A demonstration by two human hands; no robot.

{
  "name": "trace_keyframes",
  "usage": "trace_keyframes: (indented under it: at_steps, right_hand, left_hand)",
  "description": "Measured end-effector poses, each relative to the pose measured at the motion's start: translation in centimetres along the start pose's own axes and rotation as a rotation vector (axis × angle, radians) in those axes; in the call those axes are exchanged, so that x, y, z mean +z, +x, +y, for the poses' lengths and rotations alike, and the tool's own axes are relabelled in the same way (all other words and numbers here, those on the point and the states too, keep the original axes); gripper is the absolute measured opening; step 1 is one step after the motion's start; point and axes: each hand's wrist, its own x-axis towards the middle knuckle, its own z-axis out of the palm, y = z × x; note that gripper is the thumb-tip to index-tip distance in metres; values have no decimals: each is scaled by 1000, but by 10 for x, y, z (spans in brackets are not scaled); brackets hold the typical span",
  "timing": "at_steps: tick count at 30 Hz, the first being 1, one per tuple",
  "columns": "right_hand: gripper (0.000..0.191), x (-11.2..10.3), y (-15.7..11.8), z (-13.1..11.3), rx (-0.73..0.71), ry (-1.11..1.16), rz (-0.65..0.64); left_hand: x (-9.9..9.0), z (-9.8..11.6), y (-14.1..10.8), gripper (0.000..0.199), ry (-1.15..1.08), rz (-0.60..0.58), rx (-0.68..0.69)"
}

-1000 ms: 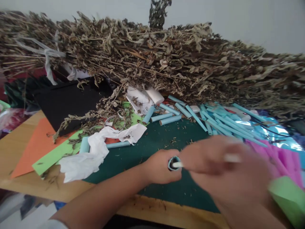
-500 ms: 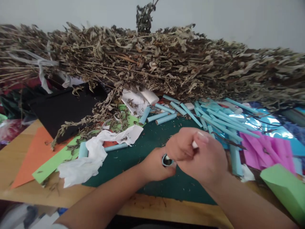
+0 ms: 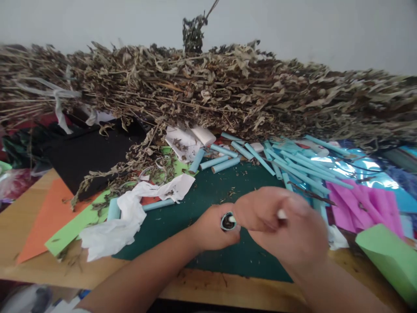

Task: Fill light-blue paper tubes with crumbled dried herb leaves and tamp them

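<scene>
Gripping a small light-blue paper tube (image 3: 227, 221) in our left hand (image 3: 211, 228), we're keeping it low over the dark green mat (image 3: 208, 195), near the mat's front edge. Tube is rolled paper, round in section; its open mouth is facing us w/ dark filling showing inside, so its long axis is running roughly away from us, toward the pile at the back. Left hand is wrapped tight around the tube body, only the rim showing.

Our right hand (image 3: 283, 226), blurred, is pinching a thin white stick (image 3: 280, 214); the stick's other end (image 3: 230, 218) is sitting at the tube mouth. Stick is lying approx left-right, crossing through the closed fingers.

Farther out we're seeing more light-blue paper tubes (image 3: 293, 167), long slim ones & a few short fat ones, scattered across the mat's far right side. Crumpled white tissue (image 3: 130, 213) is lying left of the mat, soft & wrinkled, flecked w/ dry bits. Flat paper sheets, orange (image 3: 42, 217) & lime green (image 3: 71, 224), are resting on the wooden table (image 3: 19, 269). Pink folded paper (image 3: 361, 204) & shiny blue foil (image 3: 374, 169) are at right, w/ a green paper block (image 3: 391, 256) near the corner. A big heap of dried leafy stalks (image 3: 208, 95), brittle & brown, is spanning the whole back.
</scene>
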Motion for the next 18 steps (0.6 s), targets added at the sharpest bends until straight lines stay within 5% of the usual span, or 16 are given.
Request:
trace_keyframes:
  at_steps: [3, 8, 18]
  right_hand:
    - [37, -1, 1, 2, -94, 48, -4]
    - [38, 2, 5, 0, 51, 13, 14]
    - [37, 9, 0, -7, 46, 66, 33]
  left_hand:
    - [0, 1, 0, 5, -4, 3, -3]
    - [-1, 3, 1, 6, 17, 15, 46]
    - [0, 2, 0, 9, 42, 16, -48]
